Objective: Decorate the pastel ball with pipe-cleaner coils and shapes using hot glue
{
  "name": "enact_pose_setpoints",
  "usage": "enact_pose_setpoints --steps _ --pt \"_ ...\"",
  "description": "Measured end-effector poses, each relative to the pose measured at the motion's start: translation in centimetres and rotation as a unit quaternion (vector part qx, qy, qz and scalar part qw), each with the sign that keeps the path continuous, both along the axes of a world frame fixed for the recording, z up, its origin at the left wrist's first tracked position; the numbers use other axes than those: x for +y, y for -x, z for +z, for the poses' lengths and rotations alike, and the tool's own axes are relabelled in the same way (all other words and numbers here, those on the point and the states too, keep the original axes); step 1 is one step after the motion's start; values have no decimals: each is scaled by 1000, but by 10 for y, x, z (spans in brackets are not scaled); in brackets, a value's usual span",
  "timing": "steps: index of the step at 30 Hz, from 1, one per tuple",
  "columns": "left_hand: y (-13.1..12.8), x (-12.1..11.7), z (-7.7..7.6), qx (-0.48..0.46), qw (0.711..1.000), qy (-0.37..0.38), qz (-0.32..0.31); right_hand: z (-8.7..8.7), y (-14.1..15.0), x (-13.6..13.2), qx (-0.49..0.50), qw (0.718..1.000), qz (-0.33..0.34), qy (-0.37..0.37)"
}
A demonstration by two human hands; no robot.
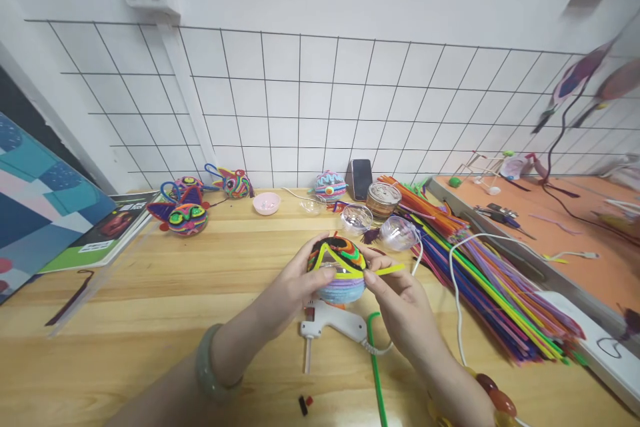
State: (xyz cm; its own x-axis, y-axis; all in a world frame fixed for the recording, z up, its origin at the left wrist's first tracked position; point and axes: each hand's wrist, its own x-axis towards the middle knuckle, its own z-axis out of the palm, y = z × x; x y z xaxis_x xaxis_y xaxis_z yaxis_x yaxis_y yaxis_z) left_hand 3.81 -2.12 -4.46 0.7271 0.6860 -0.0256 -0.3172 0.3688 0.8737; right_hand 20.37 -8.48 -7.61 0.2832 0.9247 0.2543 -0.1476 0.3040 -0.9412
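Between both hands I see a round ball (343,290) wrapped in coloured pipe cleaners, blue and lilac below, with black, orange and green bands on top. A yellow pipe cleaner (390,269) outlines a triangle on its front, and its loose end sticks out to the right. My left hand (295,280) grips the ball's left side, thumb on the front. The thumb and fingers of my right hand (395,290) pinch the yellow pipe cleaner at the ball's right edge. Just below lies a white glue gun (337,321), with a green pipe cleaner (376,367) beside it.
Finished pipe-cleaner balls (187,217) stand at back left. Behind the hands are a pink bowl (267,203), clear plastic half-spheres (397,232), a jar (383,200) and a phone (362,179). Pipe-cleaner bundles (480,280), a white cable (454,280) and a power strip (595,340) lie right.
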Motion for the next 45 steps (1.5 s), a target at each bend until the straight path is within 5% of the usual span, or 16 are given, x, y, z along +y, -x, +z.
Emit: enact_pose_setpoints --steps 4,16,22,45 --pt "1 1 0 -35 998 39 -21 -2 -4 2 43 999 -7 13" --pt "-2 -2 1 8 1000 14 25 1 -2 3 56 998 7 24" --pt "-1 -1 1 7 1000 11 11 2 -1 4 14 1000 11 18" --pt "1 2 -4 -4 999 -40 -3 13 5 1 115 991 51 47"
